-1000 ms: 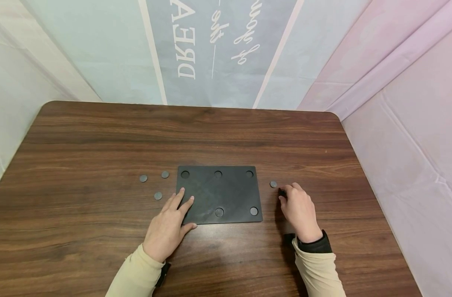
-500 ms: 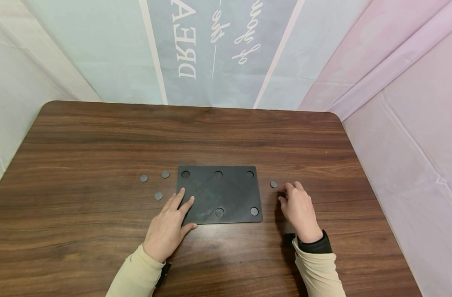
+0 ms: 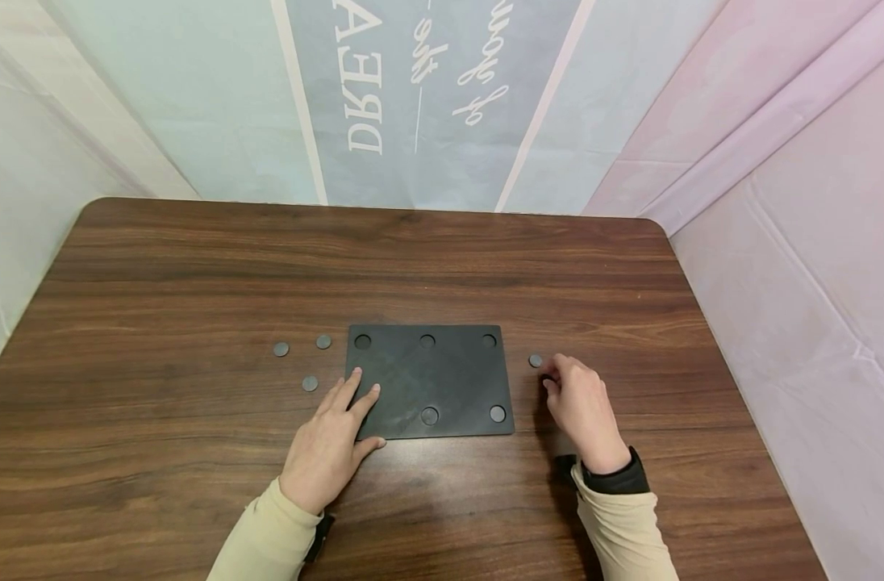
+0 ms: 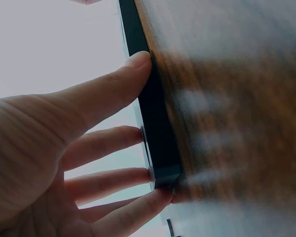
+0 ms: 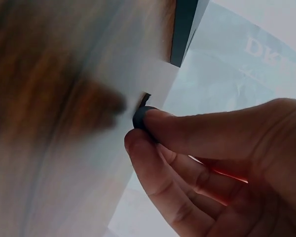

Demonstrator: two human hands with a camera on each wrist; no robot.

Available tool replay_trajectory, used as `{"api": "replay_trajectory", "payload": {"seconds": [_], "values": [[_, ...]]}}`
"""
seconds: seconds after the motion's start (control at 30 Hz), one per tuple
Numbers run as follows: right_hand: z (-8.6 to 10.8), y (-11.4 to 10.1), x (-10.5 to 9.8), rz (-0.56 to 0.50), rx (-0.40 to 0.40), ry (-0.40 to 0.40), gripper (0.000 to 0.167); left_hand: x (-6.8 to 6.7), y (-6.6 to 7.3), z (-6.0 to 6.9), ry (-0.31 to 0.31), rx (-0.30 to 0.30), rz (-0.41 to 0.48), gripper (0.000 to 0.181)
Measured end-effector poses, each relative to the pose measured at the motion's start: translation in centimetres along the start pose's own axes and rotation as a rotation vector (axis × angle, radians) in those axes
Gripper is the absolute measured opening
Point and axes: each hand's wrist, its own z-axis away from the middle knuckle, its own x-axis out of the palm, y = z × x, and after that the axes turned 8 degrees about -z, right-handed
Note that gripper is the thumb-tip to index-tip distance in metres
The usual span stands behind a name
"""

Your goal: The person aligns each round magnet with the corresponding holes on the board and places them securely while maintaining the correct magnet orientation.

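Note:
A dark rectangular board (image 3: 442, 371) with round recesses lies on the table. My left hand (image 3: 324, 452) rests on its near left corner with fingers spread; in the left wrist view the thumb touches the side edge of the board (image 4: 160, 133). Right of the board, my right hand (image 3: 583, 411) pinches a dark disc (image 5: 141, 118) between thumb and index finger, just above the table. A grey disc (image 3: 535, 361) lies close beyond those fingertips. Discs fill the recesses at the near middle (image 3: 430, 415) and near right (image 3: 498, 414).
Three grey discs lie left of the board, at the far left (image 3: 281, 349), beside the board's corner (image 3: 323, 342) and nearer to me (image 3: 310, 383). The wooden table (image 3: 413, 266) ends at a printed cloth (image 3: 442, 105), with pale cloth on both sides.
My right fingertips have shifted slightly left, closer to the loose disc, and the pinched disc has tilted a little. My left hand and the board have stayed still.

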Motion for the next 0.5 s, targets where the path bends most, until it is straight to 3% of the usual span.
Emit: {"api": "replay_trajectory", "payload": {"seconds": [0.23, 0.5], "values": [[-0.5, -0.3, 0.2, -0.018, -0.013, 0.01, 0.01, -0.1, 0.0, 0.0, -0.008, -0.004, 0.001, 0.064], [-1.3, -0.4, 0.5, -0.066, -0.082, 0.036, 0.01, -0.2, 0.0, 0.0, -0.016, 0.001, -0.006, 0.064]]}}
